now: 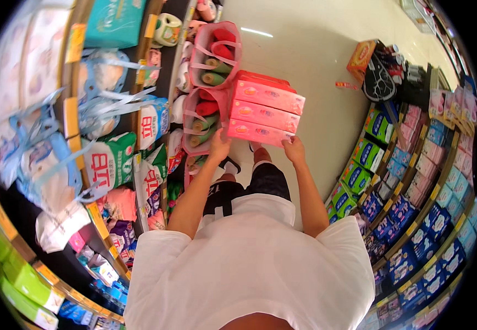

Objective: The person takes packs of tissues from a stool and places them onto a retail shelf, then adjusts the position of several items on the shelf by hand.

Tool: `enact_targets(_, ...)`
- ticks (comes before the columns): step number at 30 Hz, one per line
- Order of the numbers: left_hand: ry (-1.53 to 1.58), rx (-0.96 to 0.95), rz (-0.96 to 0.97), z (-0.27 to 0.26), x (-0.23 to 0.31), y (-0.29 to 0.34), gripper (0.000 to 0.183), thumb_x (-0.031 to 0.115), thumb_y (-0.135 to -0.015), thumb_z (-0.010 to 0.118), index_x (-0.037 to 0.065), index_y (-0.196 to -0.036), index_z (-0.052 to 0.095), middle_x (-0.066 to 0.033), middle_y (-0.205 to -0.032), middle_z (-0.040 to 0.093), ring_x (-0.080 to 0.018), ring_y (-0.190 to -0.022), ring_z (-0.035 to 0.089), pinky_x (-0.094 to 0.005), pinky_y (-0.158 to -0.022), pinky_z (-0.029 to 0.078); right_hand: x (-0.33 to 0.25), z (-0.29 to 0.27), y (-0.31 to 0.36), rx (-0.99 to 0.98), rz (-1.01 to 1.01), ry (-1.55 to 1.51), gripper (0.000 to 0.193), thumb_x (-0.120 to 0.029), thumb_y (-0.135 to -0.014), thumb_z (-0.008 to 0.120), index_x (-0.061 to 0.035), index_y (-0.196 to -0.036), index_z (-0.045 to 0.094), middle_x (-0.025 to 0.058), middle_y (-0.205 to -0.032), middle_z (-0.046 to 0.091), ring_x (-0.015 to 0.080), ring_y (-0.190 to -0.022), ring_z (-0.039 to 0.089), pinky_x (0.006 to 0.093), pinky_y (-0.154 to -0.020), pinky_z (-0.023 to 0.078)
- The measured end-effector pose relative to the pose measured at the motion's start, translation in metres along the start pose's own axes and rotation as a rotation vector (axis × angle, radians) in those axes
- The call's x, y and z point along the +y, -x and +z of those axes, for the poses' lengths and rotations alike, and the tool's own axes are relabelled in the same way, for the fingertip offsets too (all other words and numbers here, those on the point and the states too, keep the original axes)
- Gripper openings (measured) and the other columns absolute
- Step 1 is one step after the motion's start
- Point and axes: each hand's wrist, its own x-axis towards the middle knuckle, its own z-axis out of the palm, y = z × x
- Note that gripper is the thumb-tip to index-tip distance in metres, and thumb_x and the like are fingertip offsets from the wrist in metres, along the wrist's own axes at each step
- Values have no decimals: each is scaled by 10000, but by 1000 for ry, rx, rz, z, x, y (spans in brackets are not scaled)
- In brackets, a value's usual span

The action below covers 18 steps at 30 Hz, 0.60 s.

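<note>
A pink pack (266, 114) of three oblong boxes, smooth-faced, sharp-cornered and lightly glossy, lies just past 12 o'clock, raised over the pale, polished floor (310, 47). The left hand (220, 145) is at its 7 o'clock corner and the right hand (294, 150) at its 5 o'clock corner; each grip pinches the near edge of the pack, thumb uppermost. At 10 to 11 o'clock stand two pink bags (224, 104) of thin, pliant sheet, with flat strap handles and rounded red and green contents. Crinkled, pillow-shaped green pouches (120, 157) sit at 9 o'clock, and plump, shiny green packs (362, 179) line the shelves at 3 o'clock. The wearer's soft white shirt (244, 253) fills the 6 o'clock field and covers part of the dark shorts (268, 180). The underside of the pack and the fingers curled beneath it are hidden; a redder layer at its far edge is only partly visible. Toward the rim, shelves bend and are cut off by the black border.
</note>
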Motion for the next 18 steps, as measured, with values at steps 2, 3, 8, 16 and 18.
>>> enact_targets(2,-39,-11,-44,-18,12,16,557,164,-837,651,14,-1334,449,-226,-1291,534,-346,-1195,525,-383,-1000,423,-17,-1,4,-8,-73,35,553,-338,-778,686,71,-1140,602,258,-1103,645,347,-1039,631,392,-898,486)
enact_targets(3,-44,23,8,-24,7,25,551,166,-837,650,13,-1328,454,-224,-1277,541,-344,-1186,532,-385,-996,427,-26,-3,2,-43,-108,48,557,-344,-779,689,71,-1140,603,256,-1101,645,337,-1036,633,386,-895,486)
enact_targets(8,123,137,101,-60,-33,76,513,199,-853,652,7,-1295,477,-209,-1237,570,-326,-1154,557,-390,-984,440,-116,-5,27,-134,-392,-36,541,-335,-821,687,72,-1163,591,206,-1049,665,267,-977,641,349,-856,494)
enact_targets(16,493,129,154,-204,-7,230,386,183,-939,612,20,-1275,514,-99,-1205,601,-158,-1075,576,-289,-909,466,-299,15,211,-814,-812,-13,392,-234,-914,635,32,-1196,578,124,-1085,647,181,-999,607,297,-854,485)
enact_targets(18,641,153,222,-236,-9,276,380,180,-941,612,23,-1274,515,-92,-1211,596,-152,-1086,568,-284,-914,461,-321,37,268,-1035,-883,89,386,-217,-921,634,19,-1219,569,120,-1111,635,175,-1037,592,293,-881,477)
